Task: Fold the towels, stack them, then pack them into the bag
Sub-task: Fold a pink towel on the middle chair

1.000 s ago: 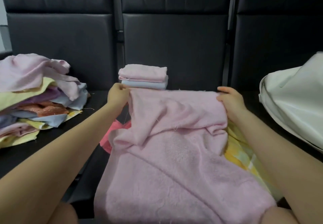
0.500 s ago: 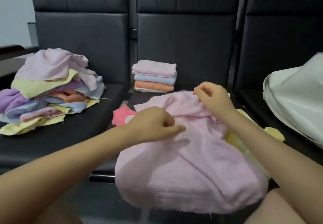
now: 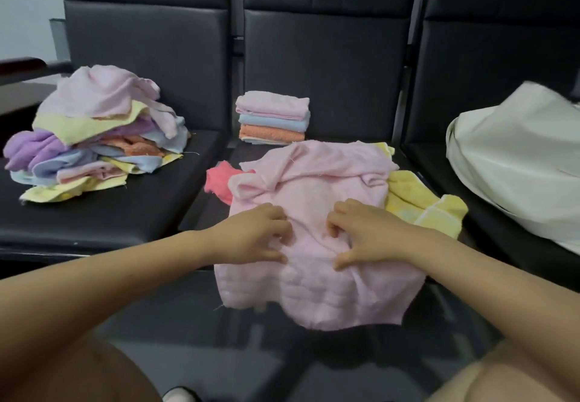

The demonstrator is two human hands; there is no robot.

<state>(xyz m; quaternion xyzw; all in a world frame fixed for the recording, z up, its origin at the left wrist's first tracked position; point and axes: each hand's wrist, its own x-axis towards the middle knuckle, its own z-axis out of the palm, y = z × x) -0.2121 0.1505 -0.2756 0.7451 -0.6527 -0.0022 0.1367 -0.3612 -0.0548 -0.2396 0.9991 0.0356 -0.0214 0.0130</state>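
On the middle seat, dead centre, is one crumpled pink towel, its near edge hanging off the front of the black seat. I've got both hands on it. My left hand sits at about 9 o'clock of the towel's middle and my right hand at about 3, close together, fingers curled and bunching the cloth between fingertips and thumbs, so both are pinching the pink towel itself. The fabric runs out from under the fingers toward 12 and 6.

Poking out from under it: one yellow towel at 3 o'clock and one coral-red towel at 9.

At 12 o'clock, against the seat back, one folded stack, and I count four layers: pink, blue, orange, and a pale one at the bottom.

Out at 10 o'clock, on the left seat, one loose heap of unfolded towels, too tangled to count.

At 3 o'clock, well apart on the right seat, one white bag.
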